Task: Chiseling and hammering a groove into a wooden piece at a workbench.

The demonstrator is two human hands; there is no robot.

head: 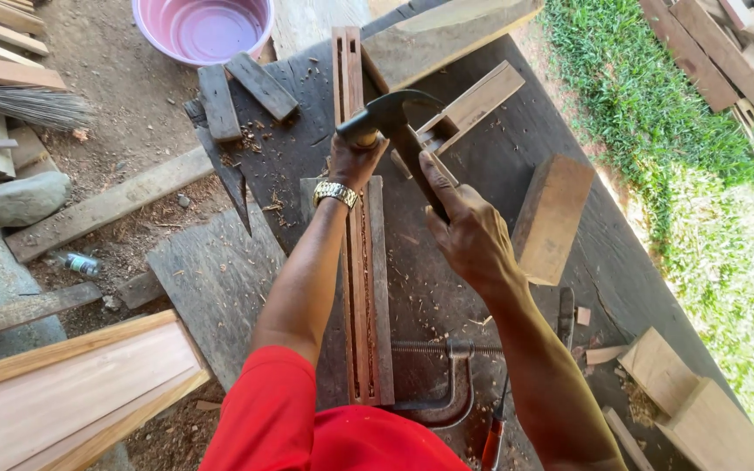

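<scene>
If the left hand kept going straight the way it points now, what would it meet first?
Likely the upper stretch of the long grooved strip: the left hand, gripping the hammer, points up the bench along it. Depth is unclear.

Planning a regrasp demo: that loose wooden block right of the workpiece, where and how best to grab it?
Take the wooden block across its two long side faces, near the middle, coming from above. It lies flat on the dark bench, apart from other things, with its long axis running roughly toward the person, so both sides look free. The right hand is nearest; the left hand holds the hammer.
</scene>
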